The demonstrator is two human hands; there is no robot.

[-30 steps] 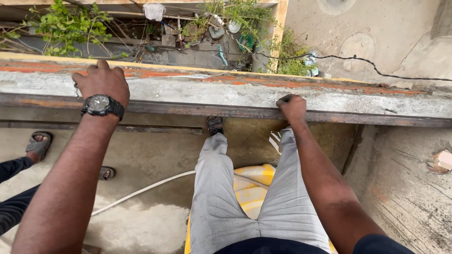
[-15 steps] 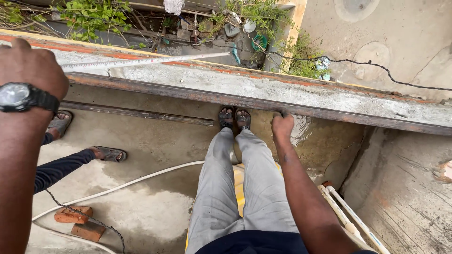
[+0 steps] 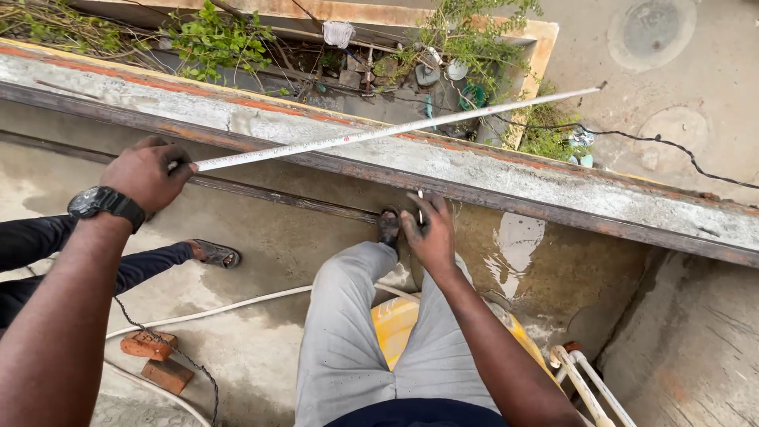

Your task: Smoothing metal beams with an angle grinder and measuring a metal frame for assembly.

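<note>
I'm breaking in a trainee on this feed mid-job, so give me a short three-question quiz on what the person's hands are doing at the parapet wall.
1. True or false: the left hand grips one end of the long white measuring rod.
2. What does the right hand pinch? A) a brick B) a small pencil-like marker C) a cable
3. Where does the rod's far end reach: short of the parapet wall, or out past it?

Key
1. True; a wristwatch sits on that wrist.
2. B; what it is exactly is too small to tell.
3. Out past it, over the plants and the ground beyond.
</note>
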